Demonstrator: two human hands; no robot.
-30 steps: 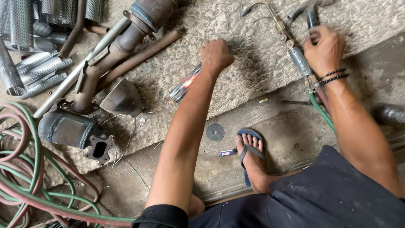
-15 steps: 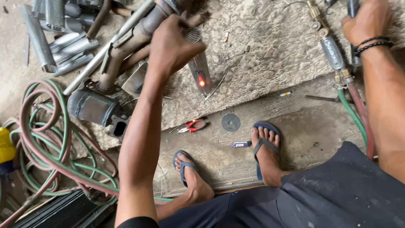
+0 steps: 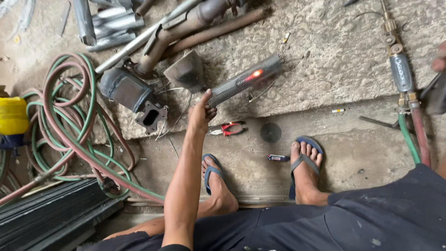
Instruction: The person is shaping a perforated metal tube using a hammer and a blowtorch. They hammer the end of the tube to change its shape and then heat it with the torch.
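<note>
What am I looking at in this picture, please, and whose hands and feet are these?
The view comes from a camera worn on a person's head, looking down at their own limbs. Their left hand grips one end of a perforated metal tube, which has a glowing red spot. Their right hand is barely visible at the edge, beside a welding torch. On the concrete lie metal pipes, coiled hoses, red-handled pliers and a grinding disc. Both feet wear blue sandals.

Rough concrete floor (image 3: 325,69) with perforated tube (image 3: 244,80), hoses (image 3: 69,125), pliers (image 3: 227,128), pipes (image 3: 186,23).
</note>
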